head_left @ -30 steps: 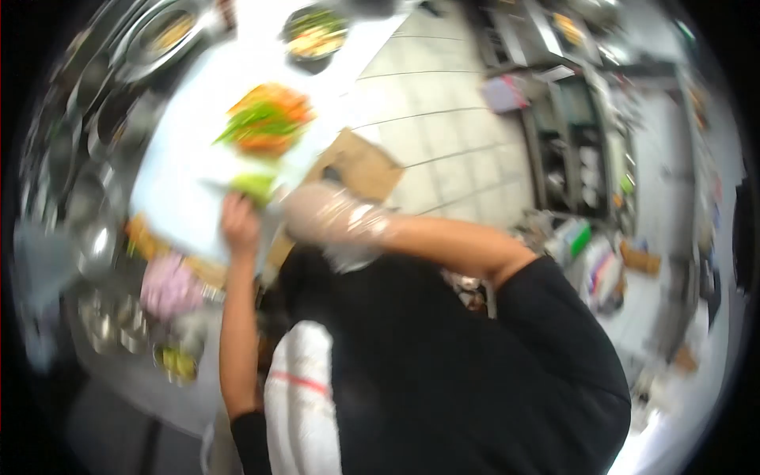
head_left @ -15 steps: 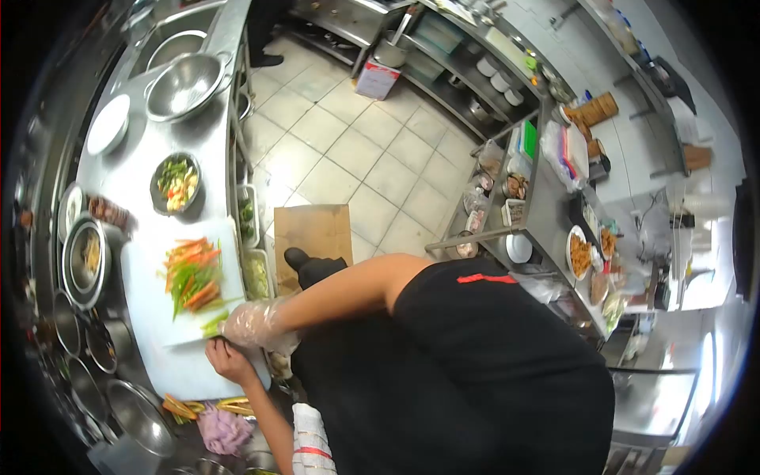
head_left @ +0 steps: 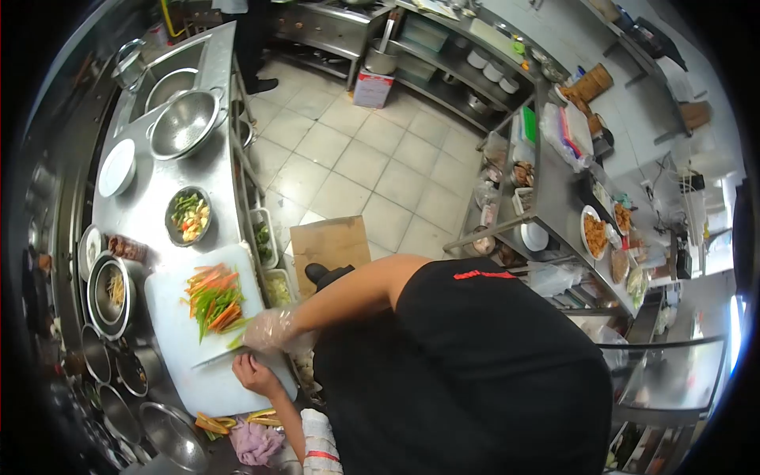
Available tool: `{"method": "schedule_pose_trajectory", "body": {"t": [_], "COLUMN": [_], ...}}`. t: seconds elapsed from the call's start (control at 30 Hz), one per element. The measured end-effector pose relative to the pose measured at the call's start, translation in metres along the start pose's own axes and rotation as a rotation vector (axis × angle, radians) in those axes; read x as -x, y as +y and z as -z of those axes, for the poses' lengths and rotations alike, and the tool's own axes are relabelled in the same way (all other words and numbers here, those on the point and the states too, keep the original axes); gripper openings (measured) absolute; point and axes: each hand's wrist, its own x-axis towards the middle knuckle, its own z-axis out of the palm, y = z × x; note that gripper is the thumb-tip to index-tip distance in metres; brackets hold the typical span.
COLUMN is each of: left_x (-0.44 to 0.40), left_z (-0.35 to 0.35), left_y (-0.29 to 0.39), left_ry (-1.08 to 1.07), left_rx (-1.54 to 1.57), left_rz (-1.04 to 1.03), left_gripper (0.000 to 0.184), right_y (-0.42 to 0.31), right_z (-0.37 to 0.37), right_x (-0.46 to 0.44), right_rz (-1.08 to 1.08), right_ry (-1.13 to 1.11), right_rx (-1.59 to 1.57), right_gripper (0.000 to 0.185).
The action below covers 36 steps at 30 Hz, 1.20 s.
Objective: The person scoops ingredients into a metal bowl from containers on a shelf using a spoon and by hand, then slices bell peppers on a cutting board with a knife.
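Note:
The white cutting board (head_left: 178, 313) lies on the metal counter, seen on the left. My right hand (head_left: 271, 330), in a clear plastic glove, is closed near its right edge. From that hand the blade of a knife (head_left: 218, 361) points left across the board; the handle is hidden. Just below the blade is my bare left hand (head_left: 257, 375), its fingers curled close to the knife. What those fingers press on or hold is hidden. Cut orange and green vegetable strips (head_left: 215, 299) are heaped above the blade, and a few green pieces lie beside the glove.
Beyond the board stand a bowl of cut vegetables (head_left: 188, 216), a colander (head_left: 184, 127) and a white bowl (head_left: 117, 168). Metal bowls (head_left: 103, 313) line the far side. A pink cloth (head_left: 256, 442) lies below the board. Flattened cardboard (head_left: 336, 245) covers some floor tiles.
The whole view has shifted, so the counter and board appear lower and further right. Both hands stay at the board's near edge, close to the knife. More of another person's legs shows at the top.

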Motion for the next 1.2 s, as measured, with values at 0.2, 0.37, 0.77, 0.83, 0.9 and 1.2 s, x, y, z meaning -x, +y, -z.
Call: {"method": "schedule_pose_trajectory", "body": {"t": [0.2,0.37,0.77,0.83,0.9,1.2], "left_x": [-0.038,-0.056,-0.113,-0.116,-0.112,-0.091], "left_z": [-0.024,0.008,0.034,0.033,0.04,0.033], "left_y": [0.001,0.044,0.042,0.044,0.053,0.024], "left_ry": [-0.022,0.163,-0.483,-0.513,-0.206,-0.295], "left_rx": [0.004,0.007,-0.001,0.0,-0.052,-0.322], "left_rz": [0.06,0.092,0.1,0.132,0.065,0.134], "left_gripper": [0.02,0.03,0.048,0.049,0.054,0.05], "right_y": [0.008,0.014,0.023,0.028,0.031,0.037], "right_z": [0.046,0.059,0.083,0.09,0.1,0.145], "right_x": [-0.002,-0.002,-0.001,-0.002,-0.005,0.014], "right_rz": [0.041,0.116,0.097,0.084,0.097,0.033], "right_ry": [0.18,0.398,0.164,0.115,0.021,-0.137], "right_rx": [0.06,0.052,-0.016,-0.019,-0.056,0.308], "right_gripper": [0.017,0.024,0.019,0.019,0.016,0.048]}}
